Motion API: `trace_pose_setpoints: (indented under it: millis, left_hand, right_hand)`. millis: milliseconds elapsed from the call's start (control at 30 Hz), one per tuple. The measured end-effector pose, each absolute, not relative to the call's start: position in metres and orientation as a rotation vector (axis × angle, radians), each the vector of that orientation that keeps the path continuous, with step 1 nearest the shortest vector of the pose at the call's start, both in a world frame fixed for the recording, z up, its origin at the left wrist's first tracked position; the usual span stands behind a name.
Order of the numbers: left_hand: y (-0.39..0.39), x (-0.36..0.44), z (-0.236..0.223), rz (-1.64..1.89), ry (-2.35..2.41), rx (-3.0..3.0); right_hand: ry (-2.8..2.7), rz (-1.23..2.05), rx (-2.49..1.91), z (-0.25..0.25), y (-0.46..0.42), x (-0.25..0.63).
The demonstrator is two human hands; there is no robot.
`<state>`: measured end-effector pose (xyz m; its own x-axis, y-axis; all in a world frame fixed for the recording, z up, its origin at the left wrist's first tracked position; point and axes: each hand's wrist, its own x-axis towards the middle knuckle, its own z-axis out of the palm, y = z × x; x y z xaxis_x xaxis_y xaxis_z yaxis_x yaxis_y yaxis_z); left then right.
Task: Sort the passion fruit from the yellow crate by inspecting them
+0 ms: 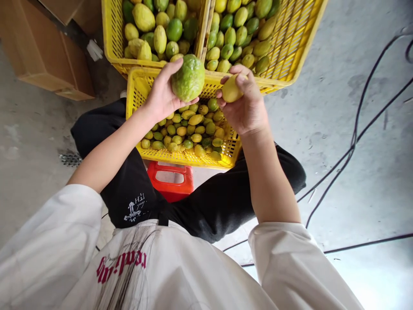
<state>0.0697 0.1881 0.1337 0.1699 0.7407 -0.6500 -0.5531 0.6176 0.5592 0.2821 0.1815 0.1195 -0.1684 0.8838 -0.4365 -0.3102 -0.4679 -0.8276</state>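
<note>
Knobbly green citrus (189, 79): hung over the near yellow crate (180, 161) — left hand (163, 97) curled round it.
Yellow lemon (231, 89): sat apart, pinched by the right hand (247, 110).
Two-fruit step: seemed a holding-up, one each.
Next move: probably called for loosening either grip — above a crate.

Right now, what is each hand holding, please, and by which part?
Left hand: a large green fruit, by its left and lower sides; right hand: a smaller yellow fruit, around its sides.
</note>
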Motion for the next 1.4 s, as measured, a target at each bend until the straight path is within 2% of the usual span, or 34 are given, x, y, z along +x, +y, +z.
trace_pose_setpoints:
  millis: [267,567,733,1033,1400]
  left_hand:
    - [0.188,0.070,0.141,0.875,1.135,0.312]
    - [0.191,0.068,0.140,1.004,1.237,0.426]
    - [0.194,0.064,0.138,0.932,1.214,0.426]
    - [0.194,0.067,0.142,0.821,1.222,0.392]
    - [0.192,0.073,0.141,0.900,1.256,0.340]
  right_hand:
    - [-0.622,1.850,-1.137,0.110,0.199,0.260]
    - [-0.690,1.826,-1.190,0.111,0.196,0.253]
    - [-0.747,1.793,-1.153,0.115,0.195,0.261]
    - [-0.842,1.712,-1.376,0.115,0.195,0.280]
    - [-0.639,1.879,-1.227,0.122,0.202,0.256]
